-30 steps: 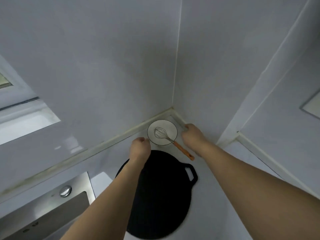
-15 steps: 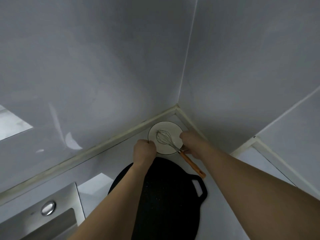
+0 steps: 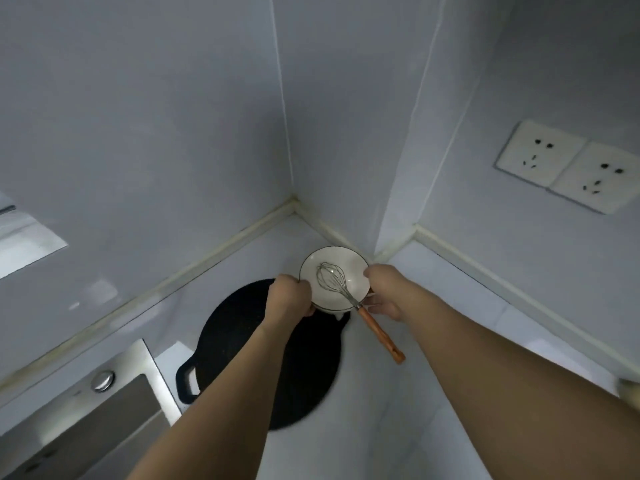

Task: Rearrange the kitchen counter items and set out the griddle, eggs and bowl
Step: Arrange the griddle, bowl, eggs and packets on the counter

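Note:
A white bowl (image 3: 337,266) with a thin dark rim is held up near the counter's back corner, tilted slightly toward me. My left hand (image 3: 289,296) grips its left rim and my right hand (image 3: 382,291) grips its right side. A wire whisk (image 3: 332,277) lies in the bowl, its orange wooden handle (image 3: 379,336) sticking out over the near rim. Below the bowl a round black griddle (image 3: 242,341) lies flat on the counter, one loop handle at its left; my left forearm covers part of it. No eggs are in view.
A steel sink (image 3: 114,403) with a round knob sits at the lower left. Grey walls meet in a corner (image 3: 294,202) just behind the bowl. Two wall sockets (image 3: 564,166) are on the right wall. White counter (image 3: 433,306) runs to the right.
Both hands closed on the bowl's sides and lifted it off the counter, toward me and over the griddle's far edge, the whisk riding in it. The view swung right, showing the sockets.

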Tool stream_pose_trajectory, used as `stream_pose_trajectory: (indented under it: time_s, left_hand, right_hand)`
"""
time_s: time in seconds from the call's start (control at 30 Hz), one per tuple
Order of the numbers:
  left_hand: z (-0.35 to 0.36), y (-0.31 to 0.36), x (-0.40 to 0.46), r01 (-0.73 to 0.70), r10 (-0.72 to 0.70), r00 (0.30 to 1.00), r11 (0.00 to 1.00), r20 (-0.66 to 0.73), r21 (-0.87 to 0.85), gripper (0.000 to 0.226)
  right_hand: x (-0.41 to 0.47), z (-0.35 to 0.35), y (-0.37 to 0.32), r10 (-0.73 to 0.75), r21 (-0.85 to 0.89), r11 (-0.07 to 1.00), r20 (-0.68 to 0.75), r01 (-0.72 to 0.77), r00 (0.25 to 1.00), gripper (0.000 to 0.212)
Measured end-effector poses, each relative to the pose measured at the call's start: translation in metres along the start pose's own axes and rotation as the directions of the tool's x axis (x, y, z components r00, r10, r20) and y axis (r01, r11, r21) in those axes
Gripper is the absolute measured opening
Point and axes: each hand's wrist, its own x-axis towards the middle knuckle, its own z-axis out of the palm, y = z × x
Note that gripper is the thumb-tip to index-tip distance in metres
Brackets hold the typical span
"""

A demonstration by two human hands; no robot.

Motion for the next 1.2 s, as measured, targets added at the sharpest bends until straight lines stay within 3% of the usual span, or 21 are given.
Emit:
stream_pose_trajectory:
  time_s: [0.5, 0.87, 1.2]
  left_hand:
    - [0.210, -0.014, -0.119, -0.272, 0.119, 0.908, 0.896, 0.402, 0.350, 0.010]
    - [0.327, -0.007, -0.138, -0.398, 0.117, 0.833, 0.805, 0.540, 0.440, 0.015]
    - [0.387, 0.008, -0.124, -0.482, 0.111, 0.786, 0.726, 0.609, 0.490, 0.019]
  right_hand:
    - [-0.091, -0.200, 0.154, 0.184, 0.349, 0.936, -0.353, -0.053, 0.917, 0.018]
    - [-0.093, -0.282, 0.207, 0.339, 0.648, 0.761, -0.442, 0.034, 0.831, 0.024]
    - [-0.071, -0.313, 0.225, 0.399, 0.808, 0.583, -0.375, 0.085, 0.837, 0.034]
